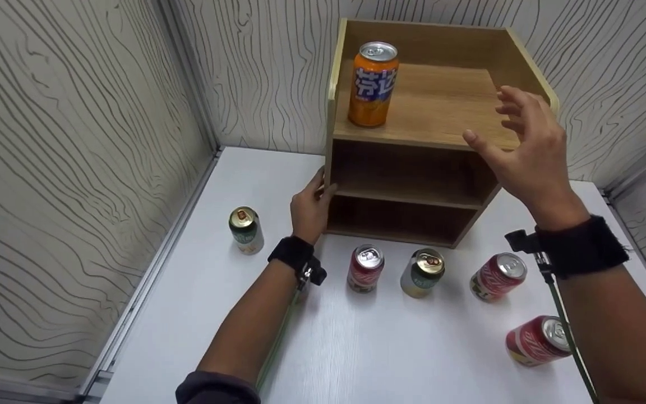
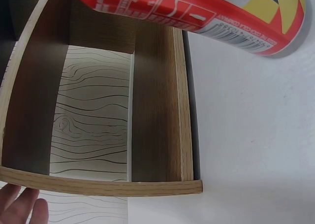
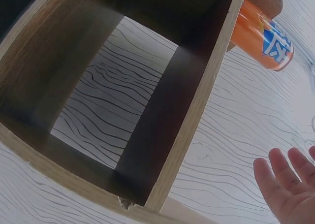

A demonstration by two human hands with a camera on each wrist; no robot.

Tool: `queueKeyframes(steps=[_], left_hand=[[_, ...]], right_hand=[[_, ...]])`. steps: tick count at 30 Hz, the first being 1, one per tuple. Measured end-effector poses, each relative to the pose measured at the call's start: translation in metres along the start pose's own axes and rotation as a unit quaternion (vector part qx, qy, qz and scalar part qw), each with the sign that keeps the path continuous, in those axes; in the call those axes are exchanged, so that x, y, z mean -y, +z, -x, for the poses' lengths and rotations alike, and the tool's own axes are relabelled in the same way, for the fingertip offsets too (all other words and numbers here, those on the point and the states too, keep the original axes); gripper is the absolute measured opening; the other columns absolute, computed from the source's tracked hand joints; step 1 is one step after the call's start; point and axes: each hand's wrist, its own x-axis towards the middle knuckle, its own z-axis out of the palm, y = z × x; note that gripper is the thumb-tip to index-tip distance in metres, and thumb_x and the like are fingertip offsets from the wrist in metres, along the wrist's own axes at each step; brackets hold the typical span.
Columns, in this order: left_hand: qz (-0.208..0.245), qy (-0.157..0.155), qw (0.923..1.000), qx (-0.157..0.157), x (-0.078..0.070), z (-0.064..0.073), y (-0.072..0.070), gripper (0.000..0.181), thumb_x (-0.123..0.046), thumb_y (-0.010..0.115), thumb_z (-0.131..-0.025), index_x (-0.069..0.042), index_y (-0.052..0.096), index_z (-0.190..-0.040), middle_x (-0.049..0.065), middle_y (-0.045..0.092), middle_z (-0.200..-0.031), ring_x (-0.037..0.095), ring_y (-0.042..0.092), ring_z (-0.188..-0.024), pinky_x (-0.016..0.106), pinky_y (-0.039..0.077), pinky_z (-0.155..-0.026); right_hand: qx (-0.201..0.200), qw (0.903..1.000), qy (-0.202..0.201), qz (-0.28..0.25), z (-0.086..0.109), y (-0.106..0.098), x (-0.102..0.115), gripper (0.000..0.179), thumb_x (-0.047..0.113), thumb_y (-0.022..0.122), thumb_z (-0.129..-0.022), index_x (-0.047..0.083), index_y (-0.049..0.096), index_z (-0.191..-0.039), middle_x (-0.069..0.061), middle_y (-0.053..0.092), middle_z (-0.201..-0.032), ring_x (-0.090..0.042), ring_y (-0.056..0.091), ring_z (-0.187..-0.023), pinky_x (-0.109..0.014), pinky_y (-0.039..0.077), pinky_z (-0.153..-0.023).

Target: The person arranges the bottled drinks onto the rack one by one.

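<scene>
My left hand (image 1: 310, 210) touches the left side panel of a small wooden shelf unit (image 1: 407, 196), thumb by the front edge. In the left wrist view its fingers (image 2: 19, 207) lie against the panel's outer face. My right hand (image 1: 536, 148) is raised by the unit's upper right side, fingers spread and slightly bent, holding nothing. An orange soda can (image 1: 372, 90) stands upright on the top shelf, near the left front corner. In the right wrist view, that can (image 3: 263, 37) shows beyond the side panel, apart from my right hand (image 3: 293, 189).
On the white table (image 1: 390, 348) stand a green-and-gold can (image 1: 246, 231) at left, a red can (image 1: 365, 269) and another green-and-gold can (image 1: 423, 274) before the unit, and red cans (image 1: 497, 276) (image 1: 536, 342) at right. Wood-patterned panels (image 1: 267, 78) enclose the table.
</scene>
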Motion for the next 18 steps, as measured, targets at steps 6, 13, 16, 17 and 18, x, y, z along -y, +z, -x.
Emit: queueKeyframes(steps=[6, 13, 16, 17, 18], left_hand=[[0.006, 0.000, 1.0000, -0.002, 0.001, 0.000, 0.001, 0.048, -0.030, 0.066, -0.094, -0.014, 0.057, -0.138, 0.005, 0.063, -0.127, 0.012, 0.064, -0.105, 0.018, 0.052, -0.083], [0.004, 0.002, 1.0000, -0.002, 0.000, 0.000, 0.000, 0.047, -0.029, 0.066, -0.094, -0.014, 0.057, -0.138, 0.004, 0.062, -0.128, 0.013, 0.065, -0.103, 0.018, 0.052, -0.082], [0.000, 0.006, 1.0000, 0.003, 0.000, 0.000, 0.000, 0.049, -0.029, 0.065, -0.095, -0.013, 0.055, -0.139, 0.003, 0.061, -0.130, 0.012, 0.064, -0.106, 0.020, 0.051, -0.084], [-0.001, 0.007, 1.0000, 0.003, 0.000, 0.000, 0.000, 0.049, -0.029, 0.065, -0.095, -0.013, 0.055, -0.140, 0.004, 0.061, -0.129, 0.011, 0.063, -0.107, 0.020, 0.052, -0.084], [-0.002, 0.009, 1.0000, 0.003, 0.000, 0.000, 0.000, 0.049, -0.029, 0.065, -0.095, -0.012, 0.054, -0.140, 0.004, 0.061, -0.130, 0.011, 0.063, -0.107, 0.020, 0.051, -0.085]], right_hand=[[-0.017, 0.9998, 0.006, 0.000, 0.004, -0.008, -0.002, 0.066, 0.024, 0.084, -0.076, 0.011, 0.056, -0.134, -0.005, 0.058, -0.123, -0.011, 0.056, -0.110, -0.019, 0.046, -0.093], [-0.022, 0.9994, -0.018, 0.019, 0.012, -0.012, -0.004, 0.065, 0.022, 0.083, -0.077, 0.011, 0.055, -0.135, -0.003, 0.059, -0.122, -0.011, 0.057, -0.111, -0.016, 0.045, -0.091], [-0.021, 0.9994, -0.018, 0.022, 0.016, -0.014, -0.003, 0.066, 0.021, 0.084, -0.077, 0.010, 0.055, -0.135, -0.007, 0.059, -0.123, -0.011, 0.057, -0.111, -0.016, 0.045, -0.092], [-0.022, 0.9993, -0.021, 0.021, 0.017, -0.015, -0.003, 0.066, 0.021, 0.084, -0.077, 0.010, 0.055, -0.135, -0.006, 0.059, -0.123, -0.011, 0.056, -0.111, -0.016, 0.045, -0.092], [-0.022, 0.9992, -0.024, 0.021, 0.018, -0.016, -0.003, 0.066, 0.021, 0.084, -0.077, 0.011, 0.055, -0.136, -0.007, 0.059, -0.123, -0.011, 0.057, -0.111, -0.016, 0.045, -0.092]])
